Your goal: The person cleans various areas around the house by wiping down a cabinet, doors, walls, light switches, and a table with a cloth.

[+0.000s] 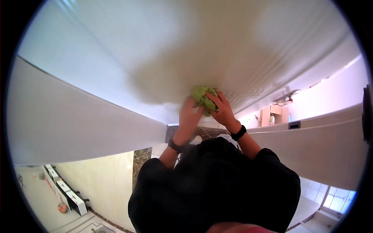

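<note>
A crumpled green cloth [200, 93] is pressed against a large white door-like panel [217, 46] with raised moulding lines. My right hand [223, 109] lies over the right part of the cloth, its fingers bent into the folds. On the lower left side, my left hand [190, 114] grips the cloth, and its fingertips are partly hidden. The two hands are close together, in front of my body. A dark band circles each wrist. Soft shadows fall on the panel around the cloth.
A plain pale panel [85, 116] stands at the left. To the right is a door edge with a dark latch [294, 125]; beyond it sits a light wooden box [274, 115]. Dark marbled stone [142, 158] borders the floor. White boxes [70, 194] line the lower left.
</note>
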A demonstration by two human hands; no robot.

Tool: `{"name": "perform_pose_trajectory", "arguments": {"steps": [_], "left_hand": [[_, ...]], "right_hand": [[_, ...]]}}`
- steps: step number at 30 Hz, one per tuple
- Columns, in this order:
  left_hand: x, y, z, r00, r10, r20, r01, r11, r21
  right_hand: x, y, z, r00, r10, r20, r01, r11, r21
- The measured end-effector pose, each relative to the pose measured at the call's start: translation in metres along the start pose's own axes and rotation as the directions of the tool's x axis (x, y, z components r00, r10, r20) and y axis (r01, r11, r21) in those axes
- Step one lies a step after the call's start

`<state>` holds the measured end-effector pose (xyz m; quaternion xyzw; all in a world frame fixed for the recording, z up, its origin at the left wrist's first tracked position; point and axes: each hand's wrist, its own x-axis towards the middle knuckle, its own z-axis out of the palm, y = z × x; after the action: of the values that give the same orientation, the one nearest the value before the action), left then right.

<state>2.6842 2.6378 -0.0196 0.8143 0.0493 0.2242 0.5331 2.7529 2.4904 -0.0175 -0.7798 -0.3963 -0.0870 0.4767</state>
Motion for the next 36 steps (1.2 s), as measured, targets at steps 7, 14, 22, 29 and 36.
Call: {"name": "perform_pose_trajectory", "arguments": {"steps": [7,14,22,29,36], "left_hand": [[0.016,0.023,-0.049,0.970,0.079,-0.229,-0.069,0.996,0.052],[0.057,0.048,0.000,0.814,0.518,-0.262,-0.459,0.851,0.256],[0.048,0.036,0.088,0.876,0.457,0.157,-0.479,0.862,0.165],[0.030,0.027,0.096,0.952,0.081,0.296,-0.156,0.958,0.239],[0.058,0.097,0.117,0.894,0.445,0.041,-0.443,0.869,0.222]], "right_hand": [[0.052,-0.035,0.015,0.982,-0.189,0.026,0.189,0.982,0.002],[0.055,-0.028,-0.048,0.940,-0.284,-0.190,0.265,0.957,-0.122],[-0.025,0.067,-0.090,0.965,-0.104,-0.240,0.058,0.980,-0.189],[-0.031,0.077,-0.102,0.999,0.017,-0.047,-0.020,0.998,-0.052],[0.003,0.063,-0.162,0.959,-0.235,-0.160,0.219,0.970,-0.109]]}}
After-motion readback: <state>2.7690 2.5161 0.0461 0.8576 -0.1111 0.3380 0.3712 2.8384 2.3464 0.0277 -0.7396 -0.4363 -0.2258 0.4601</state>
